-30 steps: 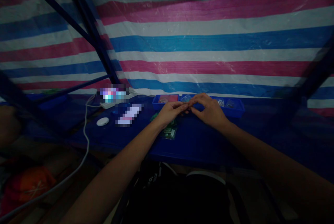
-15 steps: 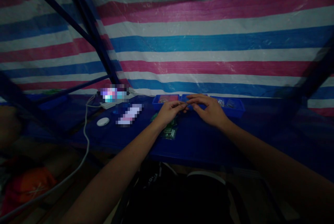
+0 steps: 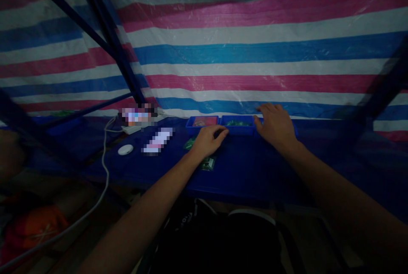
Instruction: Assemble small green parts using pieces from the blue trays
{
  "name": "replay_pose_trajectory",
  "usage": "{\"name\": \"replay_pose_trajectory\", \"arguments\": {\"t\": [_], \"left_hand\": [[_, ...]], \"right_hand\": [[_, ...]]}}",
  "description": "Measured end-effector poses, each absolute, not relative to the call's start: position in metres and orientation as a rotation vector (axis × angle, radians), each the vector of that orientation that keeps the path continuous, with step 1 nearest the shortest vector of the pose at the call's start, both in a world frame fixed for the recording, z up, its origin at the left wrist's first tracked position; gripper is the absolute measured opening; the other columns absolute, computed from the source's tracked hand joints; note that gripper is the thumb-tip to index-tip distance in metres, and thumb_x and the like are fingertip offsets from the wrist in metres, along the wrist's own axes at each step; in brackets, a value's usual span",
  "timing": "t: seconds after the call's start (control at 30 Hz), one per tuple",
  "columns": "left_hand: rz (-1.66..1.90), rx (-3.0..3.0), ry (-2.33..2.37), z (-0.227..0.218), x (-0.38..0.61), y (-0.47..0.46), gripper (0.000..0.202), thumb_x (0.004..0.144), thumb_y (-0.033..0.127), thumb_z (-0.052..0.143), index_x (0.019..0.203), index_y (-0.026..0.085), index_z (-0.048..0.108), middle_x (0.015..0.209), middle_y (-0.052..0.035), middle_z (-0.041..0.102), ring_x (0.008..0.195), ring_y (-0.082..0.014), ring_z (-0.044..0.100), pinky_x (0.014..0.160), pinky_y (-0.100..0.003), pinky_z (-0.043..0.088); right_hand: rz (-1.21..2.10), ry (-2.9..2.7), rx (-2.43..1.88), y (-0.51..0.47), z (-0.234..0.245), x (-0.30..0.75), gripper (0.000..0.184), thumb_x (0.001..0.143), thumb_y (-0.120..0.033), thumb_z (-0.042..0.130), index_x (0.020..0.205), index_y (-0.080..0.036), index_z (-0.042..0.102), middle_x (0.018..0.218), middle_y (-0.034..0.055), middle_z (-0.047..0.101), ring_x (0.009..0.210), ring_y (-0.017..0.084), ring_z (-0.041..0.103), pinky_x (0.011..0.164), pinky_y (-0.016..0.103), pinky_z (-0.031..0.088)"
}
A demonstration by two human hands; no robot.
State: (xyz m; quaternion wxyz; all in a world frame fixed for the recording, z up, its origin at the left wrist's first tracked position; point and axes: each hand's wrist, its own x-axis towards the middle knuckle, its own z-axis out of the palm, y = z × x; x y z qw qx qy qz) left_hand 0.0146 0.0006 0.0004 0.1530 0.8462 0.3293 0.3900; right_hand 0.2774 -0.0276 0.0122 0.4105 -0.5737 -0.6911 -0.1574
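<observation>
My left hand (image 3: 208, 141) hovers over the blue table in front of the bins, thumb and forefinger curled together at the tips. Whatever they may pinch is too small and dark to make out. Beneath it lie small clear packets with green contents, one packet (image 3: 208, 164) by the wrist and another packet (image 3: 189, 143) left of the fingers. My right hand (image 3: 276, 126) is over the right-hand blue bin (image 3: 296, 130), thumb apart from the fingers, and hides most of that bin. The middle blue bin (image 3: 237, 130) holds green pieces.
A left blue bin (image 3: 202, 129) contains reddish and pale items. Further left are a blurred phone (image 3: 158, 141), a round white object (image 3: 125, 149), a lit screen (image 3: 137, 115) and a white cable (image 3: 105, 167). Blue metal posts (image 3: 117, 52) and a striped sheet (image 3: 255, 52) stand behind.
My hands have parted. The right one moved right and away to the right-hand bin, uncovering the middle bin; the left one stayed nearly in place, dropping slightly.
</observation>
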Motion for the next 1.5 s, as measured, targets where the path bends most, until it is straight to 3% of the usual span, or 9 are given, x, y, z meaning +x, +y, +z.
{"name": "replay_pose_trajectory", "arguments": {"t": [0.13,0.23,0.4,0.53,0.67,0.8,1.0,1.3,1.5], "left_hand": [[1.128,2.394,0.927,-0.001,0.014,0.002,0.025,0.095,0.038,0.064,0.11,0.022,0.075,0.099,-0.0082,0.077,0.09,-0.0244,0.07,0.081,-0.038,0.051],[1.132,2.393,0.919,-0.001,0.014,0.001,0.024,0.094,0.037,0.064,0.108,0.021,0.075,0.099,-0.0088,0.077,0.09,-0.025,0.07,0.082,-0.039,0.051],[1.144,2.479,0.988,0.003,0.014,0.0,0.027,0.099,0.038,0.055,0.105,0.02,0.074,0.101,-0.0077,0.076,0.09,-0.0238,0.069,0.085,-0.037,0.05],[1.173,2.499,0.989,0.006,0.013,0.0,0.032,0.103,0.037,0.047,0.102,0.019,0.074,0.097,-0.0075,0.076,0.09,-0.0234,0.068,0.083,-0.036,0.049],[1.209,2.44,0.98,0.008,0.013,-0.002,0.036,0.104,0.039,0.044,0.101,0.018,0.074,0.094,-0.0076,0.075,0.09,-0.0238,0.068,0.084,-0.035,0.048],[1.191,2.437,0.968,0.009,0.013,-0.003,0.037,0.104,0.041,0.044,0.098,0.018,0.073,0.093,-0.0077,0.075,0.089,-0.0233,0.068,0.084,-0.035,0.048],[1.17,2.47,0.961,0.008,0.014,-0.002,0.036,0.104,0.04,0.044,0.099,0.018,0.073,0.093,-0.0075,0.075,0.088,-0.022,0.069,0.081,-0.033,0.049],[1.15,2.547,1.026,0.003,0.015,-0.001,0.037,0.106,0.038,0.041,0.095,0.018,0.071,0.089,-0.0053,0.076,0.084,-0.0197,0.07,0.076,-0.032,0.049],[1.163,2.577,1.004,0.003,0.014,0.001,0.037,0.106,0.036,0.041,0.092,0.018,0.07,0.088,-0.0054,0.074,0.082,-0.019,0.069,0.073,-0.032,0.047]], "right_hand": [[-0.454,-1.757,-1.611,-0.019,-0.005,0.292,0.026,0.091,-0.04,0.062,0.085,-0.018,0.075,0.092,0.0174,0.073,0.115,0.043,0.058,0.109,0.073,0.023],[-0.403,-1.749,-1.576,-0.016,-0.007,0.291,0.024,0.089,-0.041,0.066,0.075,-0.022,0.073,0.08,0.0134,0.071,0.109,0.04,0.061,0.111,0.073,0.017],[-0.305,-1.943,-1.289,-0.026,0.011,0.268,0.017,0.096,-0.034,0.059,0.091,-0.024,0.072,0.101,0.0143,0.073,0.11,0.034,0.06,0.107,0.058,0.037],[0.06,-2.16,-0.999,-0.041,0.009,0.234,0.016,0.096,-0.034,0.061,0.105,-0.026,0.072,0.109,0.0082,0.074,0.107,0.029,0.065,0.1,0.048,0.047],[0.389,-2.349,-0.777,-0.049,-0.011,0.206,0.037,0.088,-0.04,0.073,0.123,-0.029,0.07,0.126,0.0067,0.071,0.122,0.029,0.062,0.109,0.048,0.044],[0.395,-2.463,-0.681,-0.045,-0.021,0.198,0.039,0.094,-0.036,0.066,0.132,-0.029,0.068,0.133,0.0075,0.069,0.128,0.027,0.059,0.115,0.048,0.038],[0.363,-2.476,-0.649,-0.044,-0.019,0.199,0.037,0.096,-0.031,0.063,0.133,-0.034,0.067,0.138,0.0045,0.065,0.132,0.027,0.054,0.116,0.05,0.038],[0.195,-2.547,-0.779,-0.03,-0.016,0.211,0.025,0.097,-0.04,0.063,0.109,-0.024,0.078,0.112,0.0092,0.071,0.114,0.028,0.061,0.105,0.048,0.048],[0.148,-2.419,-0.849,-0.03,-0.017,0.218,0.029,0.089,-0.044,0.073,0.106,-0.02,0.071,0.109,0.0103,0.07,0.108,0.028,0.063,0.099,0.047,0.051]]}}
